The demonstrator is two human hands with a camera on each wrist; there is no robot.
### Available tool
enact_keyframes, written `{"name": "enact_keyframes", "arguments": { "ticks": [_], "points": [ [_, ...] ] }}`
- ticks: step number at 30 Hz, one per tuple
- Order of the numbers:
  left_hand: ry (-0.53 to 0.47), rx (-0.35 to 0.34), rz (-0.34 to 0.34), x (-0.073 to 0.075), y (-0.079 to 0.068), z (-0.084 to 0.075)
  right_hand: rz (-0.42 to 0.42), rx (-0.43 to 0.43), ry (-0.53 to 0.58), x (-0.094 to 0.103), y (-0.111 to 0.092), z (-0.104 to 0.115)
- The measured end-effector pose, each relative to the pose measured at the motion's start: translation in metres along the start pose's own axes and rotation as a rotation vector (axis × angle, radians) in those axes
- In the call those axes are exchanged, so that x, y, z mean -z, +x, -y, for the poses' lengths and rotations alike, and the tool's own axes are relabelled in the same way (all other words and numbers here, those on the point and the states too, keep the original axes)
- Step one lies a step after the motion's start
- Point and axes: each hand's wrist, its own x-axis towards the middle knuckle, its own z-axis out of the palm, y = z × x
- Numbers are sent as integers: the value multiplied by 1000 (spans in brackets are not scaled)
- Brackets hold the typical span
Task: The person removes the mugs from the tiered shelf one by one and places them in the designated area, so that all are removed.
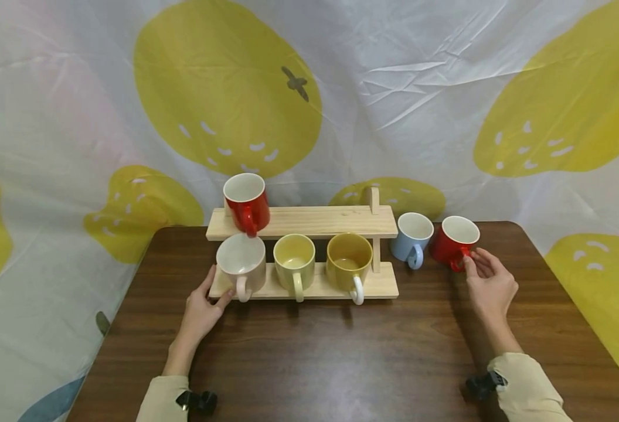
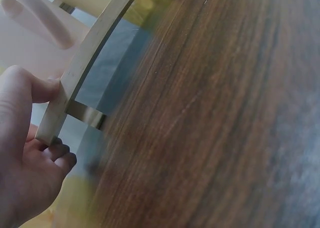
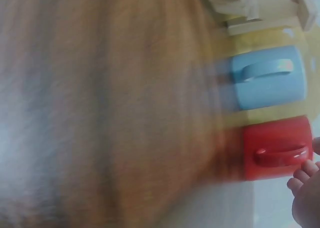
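On the left, my left hand [image 1: 202, 309] grips the end of the lower board of a two-tier wooden rack [image 1: 309, 223]; in the left wrist view its thumb [image 2: 46, 89] lies on top and fingers curl beneath. Beside it on that board stands a pale pink mug [image 1: 251, 269]. To the right of the rack, my right hand [image 1: 491, 288] has thumb and fingertips at the handle of a red mug [image 1: 445, 249], pinching near its upper end. This mug stands upright on the table, its handle toward me; the right wrist view shows only part of the hand.
Another red mug [image 1: 254, 212] stands on the upper tier at left. A light yellow mug [image 1: 295, 271] and a mustard mug [image 1: 347, 272] share the lower board. Between rack and right-hand mug stands a light blue mug [image 1: 411, 237]. A lemon-print cloth [image 1: 351, 135] hangs behind the brown table [image 1: 320, 357].
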Motion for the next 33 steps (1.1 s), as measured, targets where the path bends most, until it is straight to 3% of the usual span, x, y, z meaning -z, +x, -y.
{"name": "enact_keyframes", "arguments": {
  "ticks": [13, 22, 33],
  "points": [
    [11, 10, 3, 0, 0, -2, -5, 46, 93, -7, 3, 42],
    [4, 4, -9, 0, 1, -1, 91, 23, 154, -16, -7, 97],
    [-4, 11, -5, -2, 2, 2, 254, 62, 149, -31, -21, 129]
  ]
}}
